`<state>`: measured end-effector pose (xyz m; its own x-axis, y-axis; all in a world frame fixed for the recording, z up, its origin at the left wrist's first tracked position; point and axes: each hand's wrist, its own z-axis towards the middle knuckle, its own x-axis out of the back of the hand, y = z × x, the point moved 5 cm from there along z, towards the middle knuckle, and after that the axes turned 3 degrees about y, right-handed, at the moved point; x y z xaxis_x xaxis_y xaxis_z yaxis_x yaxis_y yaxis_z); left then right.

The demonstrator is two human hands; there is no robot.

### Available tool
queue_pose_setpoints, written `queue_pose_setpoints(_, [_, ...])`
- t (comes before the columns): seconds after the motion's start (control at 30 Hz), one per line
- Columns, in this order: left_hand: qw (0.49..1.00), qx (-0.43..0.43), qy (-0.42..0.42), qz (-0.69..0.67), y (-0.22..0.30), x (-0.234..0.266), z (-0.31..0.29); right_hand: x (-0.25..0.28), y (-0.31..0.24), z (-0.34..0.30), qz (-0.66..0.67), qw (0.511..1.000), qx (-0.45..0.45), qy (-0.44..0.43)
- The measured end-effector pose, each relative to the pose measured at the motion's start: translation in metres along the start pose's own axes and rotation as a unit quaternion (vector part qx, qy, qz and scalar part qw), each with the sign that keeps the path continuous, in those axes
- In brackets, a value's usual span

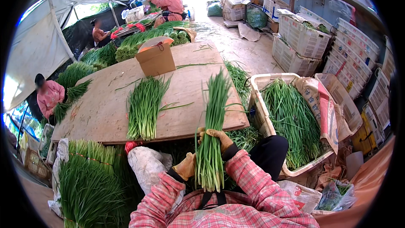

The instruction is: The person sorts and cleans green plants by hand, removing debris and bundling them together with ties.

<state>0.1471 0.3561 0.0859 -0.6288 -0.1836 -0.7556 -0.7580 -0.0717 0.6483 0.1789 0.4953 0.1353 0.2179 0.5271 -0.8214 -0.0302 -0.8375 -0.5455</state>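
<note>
A bunch of long green garlic chives (209,143) stands nearly upright in front of me, pale cut ends down and leaf tips over the table's near edge. Wrapped round its middle is my right hand (221,138) in a tan glove, fingertips showing on the bunch's left side. Lower down, my left hand (185,167), gloved too, grips the left side near the stem ends; some of its fingers are hidden behind the stalks. Another bunch of chives (145,109) lies on the wooden table (97,105), left of the held one.
At right, a cream plastic crate (270,122) holds loose chives and a printed sack (322,109). Tied chive bundles (90,181) are stacked at lower left. A cardboard box (156,61) stands on the table. Stacked crates (303,38) line the right wall. Several people work at left and back.
</note>
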Motion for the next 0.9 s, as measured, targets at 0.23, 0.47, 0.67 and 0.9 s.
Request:
queue_pose_setpoints(0.23, [0.965,0.059,0.247,0.072,-0.032,0.043,-0.003,0.089,0.044,-0.008,-0.416,0.9,0.069,0.115])
queue_pose_setpoints(0.47, [0.952,-0.018,0.269,0.148,-0.037,0.026,0.004,0.064,0.065,-0.068,-0.342,0.917,0.053,0.198])
queue_pose_setpoints(0.67, [0.976,0.034,0.217,-0.007,-0.06,0.038,-0.015,0.057,0.06,-0.069,-0.318,0.926,0.084,0.184])
queue_pose_setpoints(0.9, [0.97,-0.066,0.223,0.066,-0.043,0.019,-0.018,0.026,0.067,-0.061,-0.413,0.865,0.206,0.198])
